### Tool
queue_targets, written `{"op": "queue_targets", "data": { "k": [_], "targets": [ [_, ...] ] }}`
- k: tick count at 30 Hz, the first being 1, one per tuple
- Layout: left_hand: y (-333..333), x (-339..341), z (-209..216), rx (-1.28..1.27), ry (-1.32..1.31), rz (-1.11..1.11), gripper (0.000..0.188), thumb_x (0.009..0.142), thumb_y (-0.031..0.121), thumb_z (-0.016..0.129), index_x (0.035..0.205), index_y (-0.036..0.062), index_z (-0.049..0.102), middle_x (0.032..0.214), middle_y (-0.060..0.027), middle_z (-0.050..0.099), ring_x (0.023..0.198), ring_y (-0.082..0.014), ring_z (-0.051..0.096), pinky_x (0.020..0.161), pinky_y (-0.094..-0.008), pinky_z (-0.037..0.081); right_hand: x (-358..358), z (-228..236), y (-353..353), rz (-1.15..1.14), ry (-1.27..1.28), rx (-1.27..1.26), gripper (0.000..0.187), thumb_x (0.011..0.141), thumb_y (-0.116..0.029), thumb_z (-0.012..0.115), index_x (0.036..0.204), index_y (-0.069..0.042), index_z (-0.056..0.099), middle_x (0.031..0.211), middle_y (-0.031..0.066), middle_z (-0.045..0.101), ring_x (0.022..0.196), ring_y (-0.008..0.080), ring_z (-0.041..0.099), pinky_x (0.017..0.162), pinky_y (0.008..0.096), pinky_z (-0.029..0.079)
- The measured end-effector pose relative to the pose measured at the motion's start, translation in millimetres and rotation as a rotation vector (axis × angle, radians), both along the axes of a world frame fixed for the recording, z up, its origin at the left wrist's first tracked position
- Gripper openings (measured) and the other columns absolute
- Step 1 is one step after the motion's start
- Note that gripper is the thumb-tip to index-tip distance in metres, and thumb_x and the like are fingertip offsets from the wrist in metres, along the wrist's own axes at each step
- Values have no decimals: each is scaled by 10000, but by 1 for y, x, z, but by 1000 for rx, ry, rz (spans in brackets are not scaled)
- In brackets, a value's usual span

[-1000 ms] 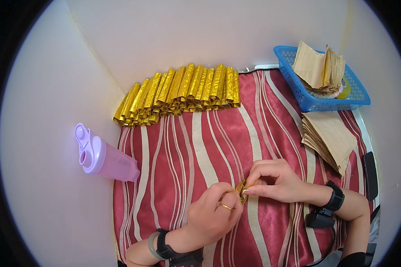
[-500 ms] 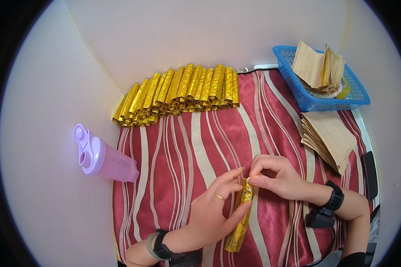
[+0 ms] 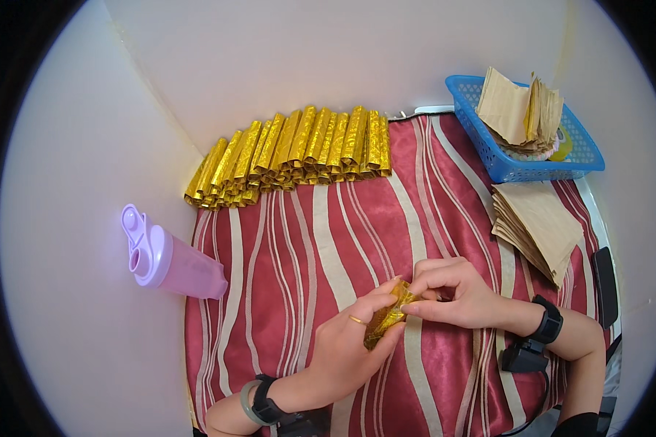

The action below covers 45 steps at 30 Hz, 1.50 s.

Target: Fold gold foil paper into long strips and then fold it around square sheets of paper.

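Between my two hands is a gold foil paper roll (image 3: 383, 329), tilted with its upper end raised. My left hand (image 3: 350, 346) wraps round its body, thumb on the near side and fingers on the far side. At the roll's upper end, my right hand (image 3: 452, 291) pinches the foil edge between thumb and fingers. Part of the roll is hidden behind the left fingers. Farther off lies a stacked pile of similar gold foil rolls (image 3: 299, 149).
A purple shaker bottle (image 3: 186, 266) lies at the left. At the back right, a blue basket (image 3: 539, 173) holds brown paper; a brown paper stack (image 3: 539, 222) lies nearer. A black phone-like object (image 3: 604, 288) is by the right edge. Red striped cloth (image 3: 291, 240) covers the surface.
The gold roll has turned in my left hand, its lower end no longer stretching down toward me. My left fingers have closed round it, while the right hand stays at its upper end.
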<state>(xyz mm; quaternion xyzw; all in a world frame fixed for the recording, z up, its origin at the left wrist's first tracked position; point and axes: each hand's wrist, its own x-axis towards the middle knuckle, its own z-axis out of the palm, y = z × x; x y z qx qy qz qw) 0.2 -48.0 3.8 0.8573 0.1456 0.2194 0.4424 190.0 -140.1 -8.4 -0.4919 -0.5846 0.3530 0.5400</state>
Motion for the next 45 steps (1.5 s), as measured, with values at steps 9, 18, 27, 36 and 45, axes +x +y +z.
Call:
{"op": "queue_targets", "data": {
  "k": [9,18,27,36,45],
  "targets": [
    [1,2,3,122,-41,3,387,831,-3,692,1159,14,487,1270,-183,594,1046,-241,662,803,-293,564,1,2,1,43,170,-138,110,849,-100,712,930,-27,721,674,-37,438,602,34,365,544,237,292],
    [1,3,0,65,-59,75,386,817,40,698,1159,35,519,1189,-146,640,976,-299,674,797,-338,558,-1,1,-1,-147,-16,-8,105,847,-125,717,888,-28,710,691,-15,519,594,42,432,526,225,335],
    [2,1,4,11,-17,37,390,838,12,682,1182,28,498,1215,-144,628,999,-236,670,800,-305,557,0,1,0,-235,-66,131,100,891,-100,646,929,-7,655,837,43,587,730,96,552,634,236,420],
    [8,0,12,-498,67,-96,367,885,-54,611,1217,-5,462,1216,-131,598,1122,-164,593,926,-267,489,6,4,3,-44,219,65,100,903,-101,640,942,-12,666,884,43,599,865,123,577,745,251,450],
    [25,-4,10,-861,37,-300,314,923,-32,568,1223,-10,476,1167,-85,585,1093,-134,590,944,-257,480,12,6,-4,65,50,62,141,880,-54,652,1008,-8,686,932,69,650,873,141,615,772,274,481]
  ]
}}
